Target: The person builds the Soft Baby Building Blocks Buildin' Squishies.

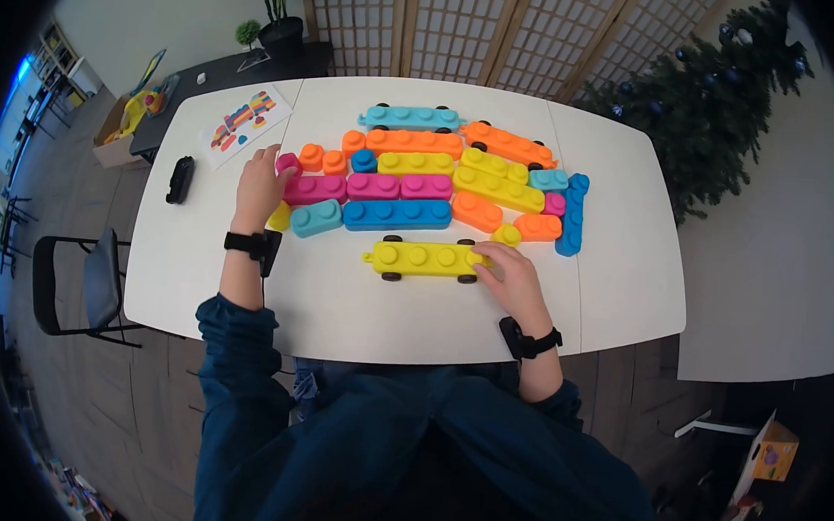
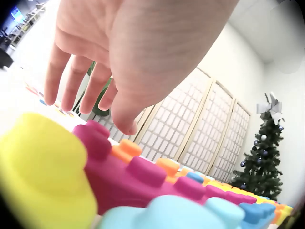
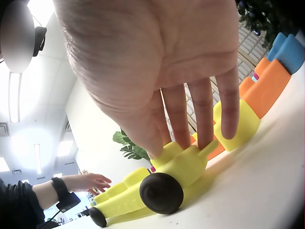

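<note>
My right hand [image 1: 519, 287] pinches the right end of a yellow wheeled toy block base [image 1: 419, 258], thumb and fingertips at its last stud. Black wheels [image 3: 161, 193] on the base stand on the table, and a small coupling knob sticks out at its left end. My left hand [image 1: 259, 192] hovers over the left end of the block rows, its fingers [image 2: 71, 86] loosely extended and holding nothing. Below it are a small magenta block [image 2: 93, 140], a rounded yellow block [image 2: 43, 162] and a light blue block [image 1: 316, 218].
Behind the yellow base lie rows of blocks, including a long dark blue block [image 1: 397, 215]. An orange wheeled base [image 1: 508, 145] and a light blue one [image 1: 410, 118] stand at the back. A printed picture sheet [image 1: 271, 111] and a black object [image 1: 181, 180] lie left.
</note>
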A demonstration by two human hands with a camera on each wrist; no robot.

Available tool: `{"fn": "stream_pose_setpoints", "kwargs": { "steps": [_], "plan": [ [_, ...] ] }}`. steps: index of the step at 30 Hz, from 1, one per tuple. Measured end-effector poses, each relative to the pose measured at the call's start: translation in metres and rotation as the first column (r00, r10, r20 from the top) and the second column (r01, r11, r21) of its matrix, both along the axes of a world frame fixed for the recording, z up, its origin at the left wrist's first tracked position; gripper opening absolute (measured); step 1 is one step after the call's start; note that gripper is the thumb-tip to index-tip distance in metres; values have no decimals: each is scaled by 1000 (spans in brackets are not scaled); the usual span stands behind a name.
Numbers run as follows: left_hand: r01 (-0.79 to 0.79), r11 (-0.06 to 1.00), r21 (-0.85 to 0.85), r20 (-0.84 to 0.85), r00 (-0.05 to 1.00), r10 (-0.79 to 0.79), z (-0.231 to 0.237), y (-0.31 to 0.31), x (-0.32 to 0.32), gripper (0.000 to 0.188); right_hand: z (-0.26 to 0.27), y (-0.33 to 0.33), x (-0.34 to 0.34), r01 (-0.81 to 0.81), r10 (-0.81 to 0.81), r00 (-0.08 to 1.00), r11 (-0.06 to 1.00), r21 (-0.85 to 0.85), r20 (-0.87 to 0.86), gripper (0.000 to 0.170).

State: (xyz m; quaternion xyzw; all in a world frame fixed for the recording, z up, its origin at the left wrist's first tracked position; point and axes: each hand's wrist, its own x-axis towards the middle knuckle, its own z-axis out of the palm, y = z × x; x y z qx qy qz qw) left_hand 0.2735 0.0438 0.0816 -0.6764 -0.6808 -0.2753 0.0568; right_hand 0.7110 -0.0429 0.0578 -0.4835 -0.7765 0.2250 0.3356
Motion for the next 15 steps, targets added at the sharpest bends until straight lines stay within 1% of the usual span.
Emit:
{"fn": "stream_pose_setpoints", "kwargs": {
  "steps": [1,2,4,8,10,11,13,14,15],
  "plan": [
    [-43,996,-84,-30,999,41,-5,8,-6,36,1,0,0,-1,1,1000,1000,-8,0,26],
    [-40,996,-83,-29,999,38,-10,15,-12,36,1,-1,0,-3,3,1000,1000,-17,0,26],
    [-72,953,-294,26,996,83,-14,26,-22,34,-1,0,1,-2,3,1000,1000,-18,7,26],
    [-62,950,-305,68,994,87,-13,29,-28,34,0,-1,1,-4,4,1000,1000,-23,9,26],
    [-56,975,-213,50,996,68,-7,24,-25,33,0,-1,0,-5,5,1000,1000,-26,13,26],
    [-57,975,-213,49,996,69,-2,21,-22,33,0,0,0,-3,4,1000,1000,-27,18,26],
    [-54,998,-20,75,996,55,9,13,-9,32,-1,1,0,-3,3,1000,1000,-27,11,26],
    [-54,998,-25,72,996,56,17,4,1,32,-2,0,-1,-4,4,1000,1000,-28,6,26],
    [51,998,21,201,978,-55,24,-7,13,31,-2,0,-1,-6,6,1000,1000,-31,4,26]
  ]
}}
